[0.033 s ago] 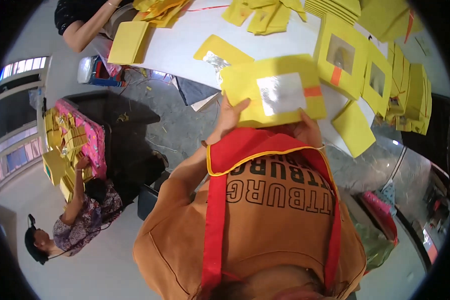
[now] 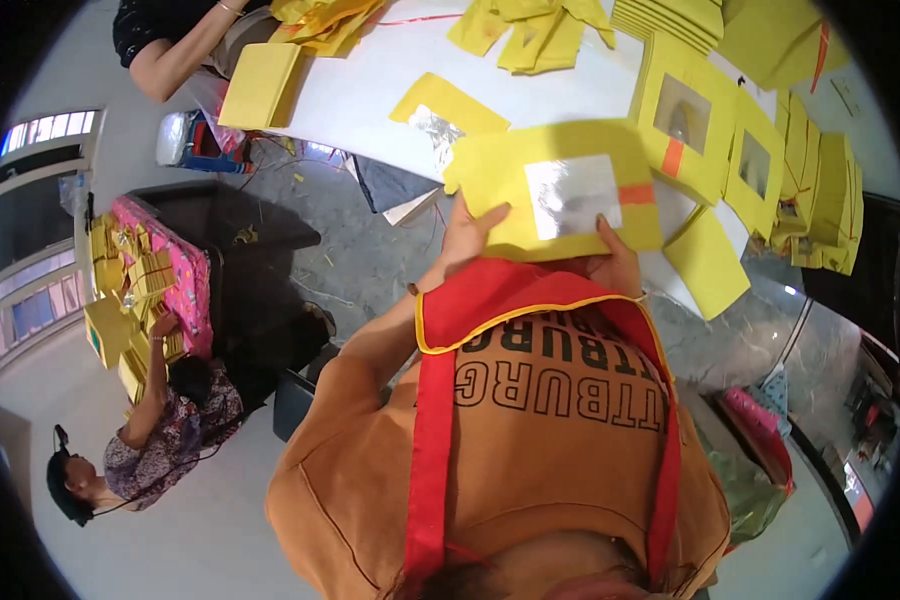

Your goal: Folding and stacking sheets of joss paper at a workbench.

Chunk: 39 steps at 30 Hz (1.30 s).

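Note:
I hold a thick stack of yellow joss paper (image 2: 500, 180) with a silver foil square and an orange strip on its top sheet. My left hand (image 2: 470, 232) grips its near left corner, thumb lying on top. At the near edge to the right, my right hand (image 2: 615, 262) grips it too, with a finger or thumb up against the foil and the rest hidden beneath. Just beyond the stack, a loose yellow sheet with foil (image 2: 448, 105) lies on the white table.
More yellow stacks (image 2: 695, 120) stand along the table's right side, with a yellow piece (image 2: 708, 262) at its near right edge. Across the white table (image 2: 360, 95) sits another person (image 2: 175, 65). At left, a person (image 2: 175, 455) handles yellow bundles by a pink-covered surface (image 2: 185, 262).
The joss paper stack has shifted slightly toward me and to the right, with both my hands still gripping it.

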Each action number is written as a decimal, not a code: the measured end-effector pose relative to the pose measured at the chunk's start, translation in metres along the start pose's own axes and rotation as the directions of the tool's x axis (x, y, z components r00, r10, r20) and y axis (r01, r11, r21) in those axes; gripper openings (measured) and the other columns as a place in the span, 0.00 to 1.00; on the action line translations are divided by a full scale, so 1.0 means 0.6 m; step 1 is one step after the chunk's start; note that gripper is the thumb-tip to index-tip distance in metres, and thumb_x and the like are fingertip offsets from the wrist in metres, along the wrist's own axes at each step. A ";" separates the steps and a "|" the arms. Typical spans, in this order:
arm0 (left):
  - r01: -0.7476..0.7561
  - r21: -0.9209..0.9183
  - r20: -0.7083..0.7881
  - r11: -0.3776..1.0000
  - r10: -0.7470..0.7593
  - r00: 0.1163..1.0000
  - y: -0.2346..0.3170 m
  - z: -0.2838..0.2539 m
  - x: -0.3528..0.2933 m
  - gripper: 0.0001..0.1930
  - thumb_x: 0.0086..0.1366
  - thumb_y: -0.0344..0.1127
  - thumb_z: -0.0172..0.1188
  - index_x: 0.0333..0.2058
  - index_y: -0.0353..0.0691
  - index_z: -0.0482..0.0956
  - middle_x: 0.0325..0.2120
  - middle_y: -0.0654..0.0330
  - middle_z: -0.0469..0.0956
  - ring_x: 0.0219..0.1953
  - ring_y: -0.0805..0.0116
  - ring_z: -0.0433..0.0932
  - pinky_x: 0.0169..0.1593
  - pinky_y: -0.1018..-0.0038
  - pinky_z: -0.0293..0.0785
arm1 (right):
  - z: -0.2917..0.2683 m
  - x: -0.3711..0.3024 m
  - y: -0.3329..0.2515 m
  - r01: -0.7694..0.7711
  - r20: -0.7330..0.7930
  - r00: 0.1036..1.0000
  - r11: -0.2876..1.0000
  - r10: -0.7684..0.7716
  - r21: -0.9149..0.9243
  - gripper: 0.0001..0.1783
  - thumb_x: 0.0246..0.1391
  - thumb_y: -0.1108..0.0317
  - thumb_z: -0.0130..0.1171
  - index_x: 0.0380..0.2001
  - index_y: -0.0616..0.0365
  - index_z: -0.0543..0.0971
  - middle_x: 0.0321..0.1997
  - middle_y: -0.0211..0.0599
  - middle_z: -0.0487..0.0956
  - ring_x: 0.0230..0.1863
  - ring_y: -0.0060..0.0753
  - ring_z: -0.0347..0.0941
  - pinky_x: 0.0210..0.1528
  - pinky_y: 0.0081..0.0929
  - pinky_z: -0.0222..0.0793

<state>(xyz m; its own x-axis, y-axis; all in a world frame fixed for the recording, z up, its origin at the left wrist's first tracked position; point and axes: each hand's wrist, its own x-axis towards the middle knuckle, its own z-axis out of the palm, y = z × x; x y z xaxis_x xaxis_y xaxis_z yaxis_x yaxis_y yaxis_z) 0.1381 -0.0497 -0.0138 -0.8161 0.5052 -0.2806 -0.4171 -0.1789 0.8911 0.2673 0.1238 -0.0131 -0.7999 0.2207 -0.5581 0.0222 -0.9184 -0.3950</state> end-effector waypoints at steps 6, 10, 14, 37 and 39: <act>-0.583 0.759 0.451 0.290 0.412 0.792 0.047 -0.041 0.071 0.22 0.58 0.39 0.51 0.51 0.41 0.64 0.48 0.54 0.67 0.52 0.57 0.62 0.53 0.65 0.57 | -0.013 -0.014 -0.081 0.348 0.041 0.937 0.936 -0.346 -0.056 0.14 0.57 0.68 0.44 0.46 0.59 0.68 0.43 0.32 0.74 0.45 0.25 0.70 0.46 0.27 0.68; -0.445 0.819 0.557 -0.362 0.317 0.768 0.029 -0.063 0.126 0.22 0.57 0.48 0.52 0.52 0.58 0.66 0.54 0.54 0.60 0.56 0.49 0.54 0.55 0.54 0.48 | -0.004 -0.035 -0.120 0.441 0.004 0.894 0.878 -0.448 -0.189 0.11 0.55 0.70 0.48 0.42 0.54 0.71 0.39 0.30 0.75 0.39 0.24 0.73 0.37 0.24 0.72; -0.292 0.887 0.425 -0.357 0.385 0.819 0.026 -0.088 0.175 0.22 0.59 0.49 0.48 0.53 0.59 0.64 0.55 0.54 0.58 0.57 0.48 0.53 0.54 0.50 0.47 | 0.000 -0.022 -0.114 0.350 0.014 0.934 0.910 -0.356 -0.224 0.16 0.55 0.72 0.47 0.48 0.57 0.67 0.45 0.31 0.72 0.44 0.26 0.71 0.46 0.26 0.68; 0.114 0.151 0.233 0.982 -0.148 0.961 0.038 -0.057 0.222 0.27 0.53 0.17 0.52 0.53 0.34 0.58 0.37 0.55 0.75 0.37 0.71 0.75 0.39 0.78 0.72 | 0.065 0.172 -0.080 0.062 0.010 0.998 0.898 -0.064 -0.436 0.25 0.49 0.70 0.55 0.51 0.59 0.62 0.41 0.34 0.73 0.37 0.25 0.72 0.38 0.27 0.72; 0.096 0.200 0.202 0.975 -0.137 0.970 0.023 -0.047 0.214 0.27 0.52 0.17 0.52 0.52 0.32 0.57 0.35 0.56 0.76 0.35 0.73 0.75 0.37 0.80 0.72 | 0.053 0.142 -0.048 0.135 -0.129 0.964 0.846 -0.233 -0.515 0.30 0.49 0.73 0.53 0.55 0.57 0.57 0.44 0.34 0.72 0.42 0.27 0.71 0.42 0.26 0.69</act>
<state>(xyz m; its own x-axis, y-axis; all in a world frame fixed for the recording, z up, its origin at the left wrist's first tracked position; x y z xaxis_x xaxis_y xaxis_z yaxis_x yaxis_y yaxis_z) 0.0161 -0.0108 -0.0476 -0.6534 0.6849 -0.3225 -0.4052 0.0434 0.9132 0.1794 0.1585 -0.0259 -0.6986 0.4689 -0.5404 0.2199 -0.5780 -0.7858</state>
